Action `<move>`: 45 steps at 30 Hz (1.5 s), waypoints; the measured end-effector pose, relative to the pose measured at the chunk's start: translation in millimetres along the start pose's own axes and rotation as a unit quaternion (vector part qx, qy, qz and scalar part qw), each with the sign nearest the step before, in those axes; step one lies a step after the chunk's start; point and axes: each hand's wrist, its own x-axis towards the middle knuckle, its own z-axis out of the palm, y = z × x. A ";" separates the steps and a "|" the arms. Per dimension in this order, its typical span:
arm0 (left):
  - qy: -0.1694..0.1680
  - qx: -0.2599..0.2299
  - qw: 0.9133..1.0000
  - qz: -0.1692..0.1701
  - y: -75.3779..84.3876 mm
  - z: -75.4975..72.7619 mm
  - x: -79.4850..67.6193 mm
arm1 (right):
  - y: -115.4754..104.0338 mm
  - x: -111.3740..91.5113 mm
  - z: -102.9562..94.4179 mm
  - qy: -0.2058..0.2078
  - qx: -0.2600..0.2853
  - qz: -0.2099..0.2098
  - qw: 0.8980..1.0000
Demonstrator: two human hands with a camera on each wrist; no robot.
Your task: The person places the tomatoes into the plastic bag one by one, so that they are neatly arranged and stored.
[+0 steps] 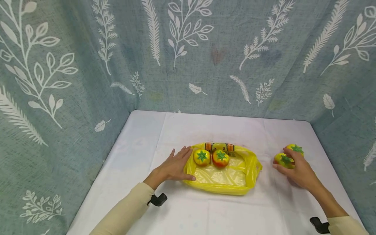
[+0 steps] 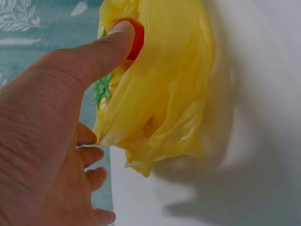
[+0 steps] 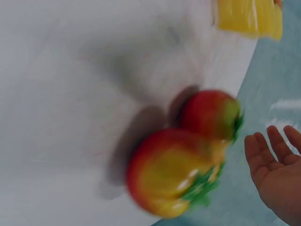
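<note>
A yellow plastic bag (image 1: pixel 248 178) lies with its mouth spread wide, and two red-and-yellow toy tomatoes with green star-shaped tops, a left one (image 1: pixel 201 157) and a right one (image 1: pixel 220 159), sit inside at its far left. My left hand (image 1: pixel 176 164) touches the bag's left edge with fingers spread; in the left wrist view its thumb reaches over the rim. At the right, my right hand (image 1: pixel 301 171) hovers over two more toy tomatoes, a nearer one (image 1: pixel 284 161) and a farther one (image 1: pixel 295 149). In the right wrist view its fingers (image 3: pixel 280 148) stand apart from both.
A white cloth covers the table (image 1: pixel 205 215). Grey-green curtains (image 1: pixel 217 75) with white leaf prints enclose the back and both sides. White table surface lies between the bag and the right-hand tomatoes.
</note>
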 end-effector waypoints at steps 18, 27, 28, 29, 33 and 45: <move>0.008 -0.007 1.000 0.004 -3.9 2.0 -5.1 | 59.8 -28.0 -4.1 0.120 0.121 0.144 0.975; 0.005 -0.008 1.000 -0.001 -4.7 4.9 -6.4 | 76.9 -26.1 0.5 0.115 0.174 0.212 0.955; 0.004 -0.009 1.000 -0.001 -4.6 5.0 -6.6 | 78.8 -26.2 1.7 0.116 0.177 0.213 0.954; 0.006 -0.010 1.000 0.001 -4.6 5.4 -6.6 | 80.5 -26.3 3.0 0.116 0.180 0.214 0.953; 0.005 -0.008 1.000 0.004 -4.5 6.5 -7.0 | 85.6 -26.7 7.8 0.108 0.194 0.220 0.950; 0.008 -0.002 1.000 0.001 -4.6 7.1 -7.2 | 95.5 -28.8 14.7 0.071 0.178 0.238 0.952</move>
